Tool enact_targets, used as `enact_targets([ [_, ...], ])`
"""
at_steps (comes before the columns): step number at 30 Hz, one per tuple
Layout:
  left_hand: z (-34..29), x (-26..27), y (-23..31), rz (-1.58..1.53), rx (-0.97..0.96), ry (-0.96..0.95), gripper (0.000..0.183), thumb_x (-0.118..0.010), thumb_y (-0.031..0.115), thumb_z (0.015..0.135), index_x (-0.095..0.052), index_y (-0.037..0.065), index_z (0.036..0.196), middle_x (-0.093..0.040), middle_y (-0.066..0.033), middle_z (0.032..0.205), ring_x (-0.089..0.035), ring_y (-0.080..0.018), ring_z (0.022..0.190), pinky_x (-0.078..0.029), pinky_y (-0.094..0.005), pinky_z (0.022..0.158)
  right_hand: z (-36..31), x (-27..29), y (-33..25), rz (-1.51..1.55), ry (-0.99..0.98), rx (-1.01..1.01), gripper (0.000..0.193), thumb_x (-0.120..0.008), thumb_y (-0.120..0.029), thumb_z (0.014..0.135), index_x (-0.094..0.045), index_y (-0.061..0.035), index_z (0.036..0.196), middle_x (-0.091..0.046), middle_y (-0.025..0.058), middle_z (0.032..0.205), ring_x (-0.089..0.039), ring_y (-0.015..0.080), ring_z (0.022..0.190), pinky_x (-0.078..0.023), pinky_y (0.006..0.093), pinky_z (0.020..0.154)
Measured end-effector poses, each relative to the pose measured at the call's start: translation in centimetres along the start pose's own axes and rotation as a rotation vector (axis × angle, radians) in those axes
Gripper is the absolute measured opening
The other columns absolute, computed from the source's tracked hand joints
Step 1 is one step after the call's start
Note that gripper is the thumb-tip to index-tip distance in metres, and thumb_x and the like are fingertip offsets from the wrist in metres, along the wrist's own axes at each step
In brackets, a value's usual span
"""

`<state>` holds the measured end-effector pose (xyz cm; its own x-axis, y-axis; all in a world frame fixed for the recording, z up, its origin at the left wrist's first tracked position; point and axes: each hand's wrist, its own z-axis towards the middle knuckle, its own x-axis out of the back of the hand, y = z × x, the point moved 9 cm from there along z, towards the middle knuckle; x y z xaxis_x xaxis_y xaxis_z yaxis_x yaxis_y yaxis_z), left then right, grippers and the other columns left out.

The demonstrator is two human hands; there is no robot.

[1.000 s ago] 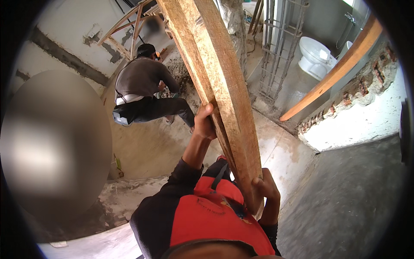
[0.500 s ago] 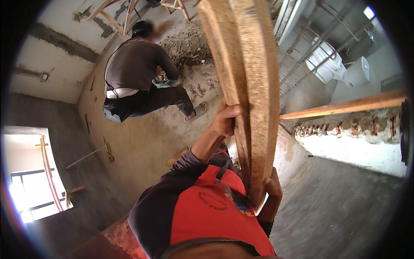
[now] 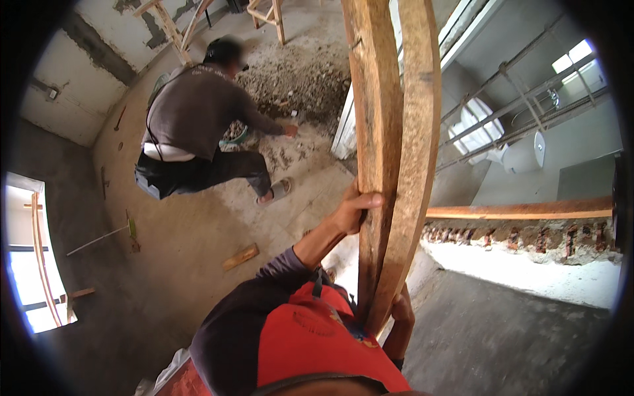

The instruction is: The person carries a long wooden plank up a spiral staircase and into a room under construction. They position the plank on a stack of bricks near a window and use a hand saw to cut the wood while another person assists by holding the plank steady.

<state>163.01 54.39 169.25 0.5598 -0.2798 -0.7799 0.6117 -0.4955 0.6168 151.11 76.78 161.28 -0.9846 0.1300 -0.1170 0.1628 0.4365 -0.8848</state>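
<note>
Two long, rough wooden beams rise in front of my chest and run out past the top of the view. The left beam [image 3: 378, 125] lies against the right beam [image 3: 419, 119] low down, while a gap opens between them higher up. My left hand [image 3: 355, 210] is closed round the left beam's side at mid-length, its thumb across the front face. Lower, near the bottom ends, my right hand [image 3: 401, 313] grips the beams from the right. Its fingers are partly hidden behind the wood.
A co-worker [image 3: 198, 112] squats at the left beside a rubble heap [image 3: 297, 82] and a green basin [image 3: 236, 135]. A short board [image 3: 241, 257] lies on the floor. At the right are a rebar grid [image 3: 528, 105], a toilet [image 3: 475, 125] and a horizontal timber [image 3: 522, 210] along a broken wall edge.
The beams have shifted right in view and their upper parts have spread apart. The co-worker's arm now reaches out to the right over the floor. Both my hands keep their hold.
</note>
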Motion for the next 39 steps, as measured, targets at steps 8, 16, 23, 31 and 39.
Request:
enact_targets([
  [8, 0.7, 0.9, -1.6, -0.215, 0.042, -0.168, 0.076, -0.074, 0.016, 0.075, -0.036, 0.001, 0.139, -0.059, -0.0114, 0.118, -0.058, -0.0243, 0.107, -0.046, -0.0384, 0.094, 0.2, 1.3, 1.7, -0.037, 0.111, -0.034, 0.081, -0.066, -0.063, 0.067, -0.065, 0.0078, 0.106, -0.069, 0.0110, 0.096, -0.063, 0.0175, 0.087, -0.051, 0.0336, 0.072],
  [16, 1.6, 0.2, 0.8, -0.081, 0.098, -0.146, 0.082, -0.081, 0.015, 0.069, -0.036, 0.002, 0.137, -0.057, -0.0098, 0.114, -0.057, -0.0213, 0.104, -0.046, -0.0363, 0.092, 0.5, -0.3, 0.1, 0.121, -0.018, 0.088, 0.084, -0.065, -0.060, 0.073, -0.054, 0.0061, 0.124, -0.064, 0.0107, 0.109, -0.062, 0.0185, 0.096, -0.052, 0.0324, 0.078],
  [23, 3.8, -0.3, 3.6, 0.011, 0.022, -0.142, 0.081, -0.075, 0.019, 0.074, -0.032, 0.002, 0.141, -0.055, -0.0139, 0.119, -0.056, -0.0259, 0.108, -0.046, -0.0430, 0.094, 3.4, 0.2, -1.1, -0.034, 0.053, 0.037, 0.074, -0.061, -0.048, 0.073, -0.056, 0.0084, 0.121, -0.065, 0.0126, 0.106, -0.062, 0.0201, 0.094, -0.051, 0.0330, 0.077],
  [31, 6.0, 0.4, 3.0, -0.008, 0.006, -0.144, 0.085, -0.075, 0.022, 0.074, -0.030, 0.002, 0.143, -0.052, -0.0158, 0.126, -0.053, -0.0283, 0.115, -0.044, -0.0443, 0.099, 6.0, 1.3, -0.7, 0.060, 0.025, 0.052, 0.087, -0.058, -0.066, 0.076, -0.055, 0.0076, 0.122, -0.063, 0.0110, 0.110, -0.058, 0.0187, 0.101, -0.049, 0.0313, 0.081],
  [39, 6.5, 5.3, 2.0, -0.222, 0.053, -0.183, 0.067, -0.069, 0.031, 0.077, -0.046, -0.003, 0.131, -0.062, -0.0168, 0.115, -0.063, -0.0299, 0.105, -0.051, -0.0448, 0.092, 6.9, -2.5, -3.6, -0.210, -0.122, -0.008, 0.086, -0.061, -0.074, 0.072, -0.065, 0.0098, 0.094, -0.066, 0.0081, 0.078, -0.060, 0.0139, 0.075, -0.049, 0.0320, 0.060],
])
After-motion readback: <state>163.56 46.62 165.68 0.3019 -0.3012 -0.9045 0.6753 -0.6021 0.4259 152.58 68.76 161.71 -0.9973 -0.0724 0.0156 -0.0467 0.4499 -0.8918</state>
